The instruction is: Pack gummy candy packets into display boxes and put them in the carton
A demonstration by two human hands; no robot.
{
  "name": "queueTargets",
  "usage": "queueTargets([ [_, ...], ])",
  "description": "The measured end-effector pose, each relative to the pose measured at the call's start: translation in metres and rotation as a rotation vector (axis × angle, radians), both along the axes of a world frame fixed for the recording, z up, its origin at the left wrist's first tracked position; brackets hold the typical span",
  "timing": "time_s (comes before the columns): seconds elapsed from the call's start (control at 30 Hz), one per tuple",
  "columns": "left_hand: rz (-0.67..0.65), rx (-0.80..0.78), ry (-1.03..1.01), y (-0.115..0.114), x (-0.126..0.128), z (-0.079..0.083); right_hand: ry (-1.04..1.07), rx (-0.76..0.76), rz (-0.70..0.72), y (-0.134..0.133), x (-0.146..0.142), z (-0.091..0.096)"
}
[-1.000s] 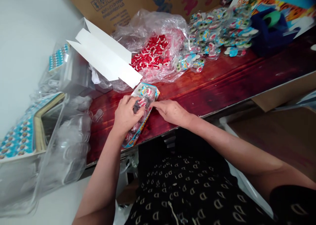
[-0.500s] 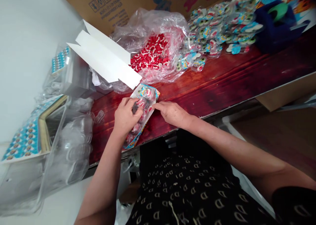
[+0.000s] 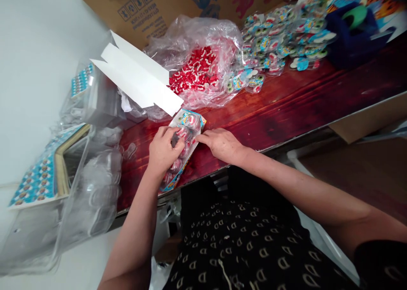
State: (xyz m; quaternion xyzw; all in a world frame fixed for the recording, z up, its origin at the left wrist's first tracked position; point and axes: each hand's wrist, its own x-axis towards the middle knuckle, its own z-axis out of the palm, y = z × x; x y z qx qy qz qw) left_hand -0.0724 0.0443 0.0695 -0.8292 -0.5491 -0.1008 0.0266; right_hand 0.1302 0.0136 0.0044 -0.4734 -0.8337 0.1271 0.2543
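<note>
A long narrow printed box (image 3: 187,126) filled with small round packaged sweets lies on the dark red wooden table (image 3: 286,107) in front of me. My left hand (image 3: 163,150) rests on top of the box, fingers curled and pinching one of the round pieces inside. My right hand (image 3: 221,143) presses against the box's right side, fingers together at its edge. The box's white lid flap (image 3: 136,76) stands open behind my hands.
A clear plastic bag of red and white sweets (image 3: 195,69) lies behind the box. A heap of round packaged sweets (image 3: 280,40) sits at the back right. Clear plastic bags and sticker sheets (image 3: 34,182) lie at the left. A cardboard carton (image 3: 165,4) stands behind.
Both hands stay on the box with only slight shifts of the fingers. The view has drifted a little.
</note>
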Motion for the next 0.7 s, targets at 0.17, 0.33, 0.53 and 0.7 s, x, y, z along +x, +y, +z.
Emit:
queueTargets([
  [0.17,-0.006,0.002,-0.002,0.000,-0.001,0.000,-0.174,-0.040,-0.028,-0.001,-0.007,0.013],
  [0.33,-0.014,0.008,-0.011,0.000,-0.001,-0.001,-0.237,-0.122,-0.032,0.001,-0.015,0.028],
  [0.53,-0.009,0.010,-0.010,0.001,-0.002,-0.003,-0.240,-0.160,0.036,0.011,-0.016,0.040],
  [0.7,-0.019,0.014,-0.007,0.002,-0.003,-0.004,-0.225,-0.122,0.071,0.016,-0.007,0.030],
])
